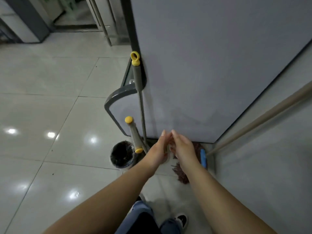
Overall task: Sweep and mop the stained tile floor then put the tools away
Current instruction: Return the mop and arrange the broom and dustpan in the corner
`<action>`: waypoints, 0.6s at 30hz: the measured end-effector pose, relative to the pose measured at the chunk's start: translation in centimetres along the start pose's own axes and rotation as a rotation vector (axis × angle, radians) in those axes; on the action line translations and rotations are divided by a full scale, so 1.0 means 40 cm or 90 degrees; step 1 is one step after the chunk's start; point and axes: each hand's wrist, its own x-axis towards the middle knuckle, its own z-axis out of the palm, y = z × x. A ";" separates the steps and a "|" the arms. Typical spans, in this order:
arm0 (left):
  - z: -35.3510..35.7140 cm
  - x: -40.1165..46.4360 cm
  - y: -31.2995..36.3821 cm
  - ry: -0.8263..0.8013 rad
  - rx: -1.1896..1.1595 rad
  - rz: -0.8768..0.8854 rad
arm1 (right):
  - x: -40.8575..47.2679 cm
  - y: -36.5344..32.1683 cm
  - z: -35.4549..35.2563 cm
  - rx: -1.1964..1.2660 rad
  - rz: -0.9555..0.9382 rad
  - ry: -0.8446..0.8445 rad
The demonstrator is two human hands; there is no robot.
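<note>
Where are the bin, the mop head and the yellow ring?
bin [121, 155]: head view, on its dark liner.
mop head [183, 177]: head view, on the reddish strands.
yellow ring [135, 58]: head view, on the loop's lower rim.

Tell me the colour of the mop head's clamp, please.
Blue, in the head view: mop head clamp.

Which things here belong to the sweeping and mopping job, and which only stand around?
For the job:
broom, leaning on the panel
dustpan handle
mop, in the corner
bin
tile floor

Only standing around:
grey panel
doorway at the back

Both hands are empty.
</note>
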 end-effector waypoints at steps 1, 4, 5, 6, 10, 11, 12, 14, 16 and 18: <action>-0.019 -0.018 -0.010 0.003 -0.005 0.008 | -0.008 0.008 0.017 -0.015 0.006 -0.015; -0.074 -0.073 -0.031 -0.002 -0.020 0.025 | -0.025 0.012 0.066 -0.019 0.046 -0.039; -0.095 -0.089 -0.037 -0.007 -0.019 0.039 | -0.032 0.006 0.086 -0.015 0.059 -0.049; -0.117 -0.103 -0.042 -0.010 -0.021 0.048 | -0.035 0.002 0.106 -0.018 0.067 -0.061; -0.222 -0.147 -0.057 0.029 0.007 0.059 | -0.054 -0.005 0.186 -0.103 0.053 -0.098; -0.249 -0.155 -0.058 0.045 0.019 0.064 | -0.056 -0.007 0.201 -0.138 0.041 -0.095; -0.273 -0.164 -0.056 0.059 0.025 0.065 | -0.056 -0.007 0.214 -0.171 0.028 -0.089; -0.318 -0.171 -0.052 0.072 0.035 0.063 | -0.064 -0.013 0.238 -0.214 0.012 -0.080; -0.357 -0.163 -0.053 0.073 0.030 0.061 | -0.066 -0.016 0.259 -0.254 0.002 -0.067; -0.391 -0.145 -0.048 0.078 0.021 0.057 | -0.054 -0.023 0.281 -0.275 -0.017 -0.028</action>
